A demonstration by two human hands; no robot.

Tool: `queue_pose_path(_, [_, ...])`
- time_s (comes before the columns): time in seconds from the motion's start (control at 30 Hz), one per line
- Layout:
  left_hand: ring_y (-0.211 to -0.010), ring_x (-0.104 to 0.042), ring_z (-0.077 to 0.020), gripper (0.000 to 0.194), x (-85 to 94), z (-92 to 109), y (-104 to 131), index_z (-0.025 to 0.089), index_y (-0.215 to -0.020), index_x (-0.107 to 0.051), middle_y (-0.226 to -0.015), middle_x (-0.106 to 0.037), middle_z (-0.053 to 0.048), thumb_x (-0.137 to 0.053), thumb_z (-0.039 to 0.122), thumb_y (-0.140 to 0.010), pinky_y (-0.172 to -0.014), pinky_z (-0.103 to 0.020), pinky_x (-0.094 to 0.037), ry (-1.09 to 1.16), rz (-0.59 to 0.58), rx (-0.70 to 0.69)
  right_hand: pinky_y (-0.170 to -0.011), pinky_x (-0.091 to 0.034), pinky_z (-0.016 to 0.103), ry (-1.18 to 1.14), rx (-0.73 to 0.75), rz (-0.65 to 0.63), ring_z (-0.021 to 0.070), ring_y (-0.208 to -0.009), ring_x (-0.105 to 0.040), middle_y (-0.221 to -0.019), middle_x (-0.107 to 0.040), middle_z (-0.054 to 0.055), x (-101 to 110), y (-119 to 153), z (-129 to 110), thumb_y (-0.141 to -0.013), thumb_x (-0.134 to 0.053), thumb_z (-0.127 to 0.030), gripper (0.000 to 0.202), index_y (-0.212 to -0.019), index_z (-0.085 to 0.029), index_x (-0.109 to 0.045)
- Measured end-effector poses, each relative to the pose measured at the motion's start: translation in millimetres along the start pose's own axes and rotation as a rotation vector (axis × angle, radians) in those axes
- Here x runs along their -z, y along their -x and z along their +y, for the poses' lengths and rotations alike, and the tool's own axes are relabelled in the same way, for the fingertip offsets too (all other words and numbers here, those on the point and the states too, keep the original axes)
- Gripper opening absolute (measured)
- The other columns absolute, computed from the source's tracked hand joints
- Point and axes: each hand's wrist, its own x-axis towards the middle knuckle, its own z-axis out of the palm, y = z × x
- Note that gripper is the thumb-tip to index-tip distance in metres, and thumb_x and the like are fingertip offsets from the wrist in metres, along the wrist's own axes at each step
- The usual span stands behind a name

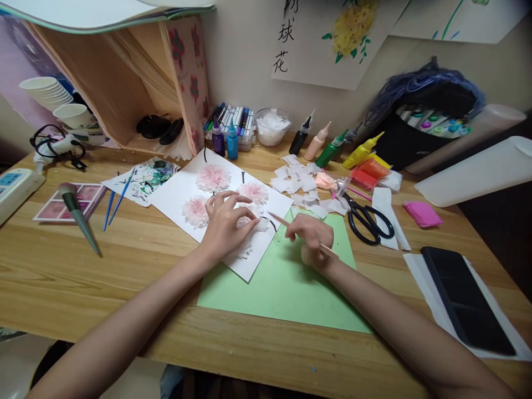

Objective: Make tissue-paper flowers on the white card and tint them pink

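My left hand (228, 221) rests over a white sheet (249, 266) bearing pink-and-white ruffled paper flowers (213, 177) and short black strokes. Its thumb and forefinger pinch a small piece of white tissue paper (262, 225); the hand covers part of the lower flowers. In my closed right hand (310, 238) is a thin light-brown stick (328, 251), its pointed end toward the sheet. That hand is over a green sheet (274, 299), which lies partly under the white one. Beyond it are scattered white tissue squares (293, 177).
Black-handled scissors (369, 221) lie right of the green sheet, near a black case (467, 299). Paint bottles (320, 144), a bowl of white scraps (273, 127) and markers (241, 119) line the wall. To the left are a large brush (78, 216), blue paintbrushes (122, 197) and a paint-smeared sheet (153, 177).
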Motion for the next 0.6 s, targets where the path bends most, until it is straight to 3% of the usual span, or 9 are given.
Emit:
queue_pose_path(0.07, [-0.117,-0.043,-0.0276,0.012,-1.5,-1,0,0.025,-0.072,-0.067,-0.114,-0.065,-0.001,-0.065,0.031,-0.081,-0.096,-0.05,-0.025,-0.017,0.012,-0.005,-0.05,-0.034,0.027,0.026,0.154,-0.083,0.0122,-0.045,-0.043,-0.048,-0.047,-0.001,1,1,0,-0.097,-0.025,-0.026,0.045,-0.061,-0.021,-0.053])
queue_pose_path(0.13, [-0.117,-0.043,-0.0276,0.011,-2.7,-3,0,0.025,-0.073,-0.068,-0.113,-0.065,-0.001,-0.066,0.031,-0.081,-0.097,-0.05,-0.024,-0.027,0.017,-0.005,-0.048,-0.034,0.027,0.075,0.203,-0.158,0.012,-0.044,-0.043,-0.047,-0.048,-0.001,-1,1,0,-0.096,-0.025,-0.023,0.045,-0.061,-0.02,-0.052])
queue_pose_path(0.4, [-0.114,-0.045,-0.0269,0.01,1.8,-3,-3,0.027,-0.088,-0.066,-0.109,-0.066,-0.002,-0.06,0.035,-0.085,-0.094,-0.046,-0.027,-0.041,0.017,0.046,-0.053,-0.042,0.028,0.135,0.05,-0.28,0.0134,-0.049,-0.052,-0.053,-0.054,0.001,-4,-5,1,-0.098,-0.022,-0.03,0.047,-0.065,-0.021,-0.055])
queue_pose_path(0.6, [-0.107,-0.049,-0.026,0.008,8.4,-16,-5,0.025,-0.088,-0.062,-0.098,-0.068,-0.003,-0.053,0.026,-0.088,-0.087,-0.043,-0.028,-0.102,0.054,0.163,-0.054,-0.043,0.029,0.114,0.027,-0.288,0.0144,-0.052,-0.052,-0.056,-0.057,0.003,-5,-4,3,-0.098,-0.023,-0.033,0.047,-0.067,-0.021,-0.056])
